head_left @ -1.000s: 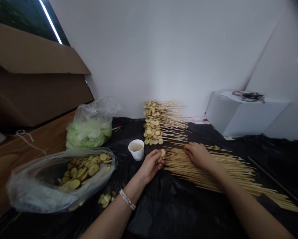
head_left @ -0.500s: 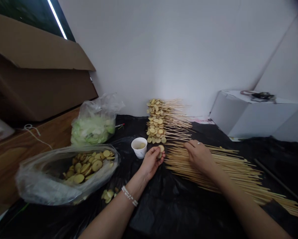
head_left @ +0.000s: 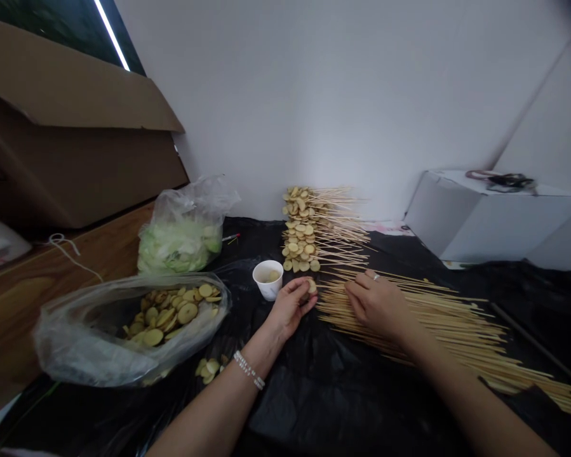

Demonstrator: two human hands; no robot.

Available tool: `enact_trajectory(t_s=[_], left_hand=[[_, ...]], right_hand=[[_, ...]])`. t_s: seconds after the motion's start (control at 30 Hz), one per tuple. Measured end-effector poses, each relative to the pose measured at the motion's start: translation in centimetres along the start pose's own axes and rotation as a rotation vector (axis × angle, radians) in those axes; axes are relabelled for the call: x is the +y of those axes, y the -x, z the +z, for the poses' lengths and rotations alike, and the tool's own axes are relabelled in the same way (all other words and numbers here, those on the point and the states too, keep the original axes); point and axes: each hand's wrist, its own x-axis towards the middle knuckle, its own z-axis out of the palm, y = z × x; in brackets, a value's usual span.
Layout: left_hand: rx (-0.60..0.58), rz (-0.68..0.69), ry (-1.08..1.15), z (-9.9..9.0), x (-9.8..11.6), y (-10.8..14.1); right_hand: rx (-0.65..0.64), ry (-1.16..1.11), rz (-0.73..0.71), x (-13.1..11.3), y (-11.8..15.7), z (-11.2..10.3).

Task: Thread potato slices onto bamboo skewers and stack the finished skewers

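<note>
Surface: black plastic sheet (head_left: pixel 352 406) lying rumpled
Left hand (head_left: pixel 292 308): fingers curling, pinching a potato slice (head_left: pixel 312 287)
Right hand (head_left: pixel 375 304): fingers spreading, resting on loose bamboo skewers (head_left: pixel 437 324)

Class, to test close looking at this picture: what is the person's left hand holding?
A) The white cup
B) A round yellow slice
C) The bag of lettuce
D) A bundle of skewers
B. The left hand pinches a round yellow slice at its fingertips, while the right hand is the one on the skewers.
</note>
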Motion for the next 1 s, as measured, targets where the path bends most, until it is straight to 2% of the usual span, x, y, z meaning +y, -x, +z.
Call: enact_trajectory(t_s=[0.13,0.23,0.43,0.6,1.0], left_hand=[[-0.068,-0.002,-0.072,0.4,-0.1,0.6],[-0.09,-0.018,-0.047,0.5,-0.1,0.7],[-0.083,-0.02,0.029,0.3,0.2,0.2],[-0.079,-0.029,0.042,0.3,0.1,0.1],[-0.055,-0.045,0.081,0.3,0.2,0.1]], right_hand=[[-0.053,-0.032,-0.026,-0.9,0.1,0.3],[-0.07,-0.025,-0.013,-1.0,0.4,0.6],[-0.058,0.052,0.111,-0.6,0.6,0.6],[-0.106,0.023,0.074,-1.1,0.5,0.7],[-0.071,-0.016,0.055,-1.8,0.6,0.9]])
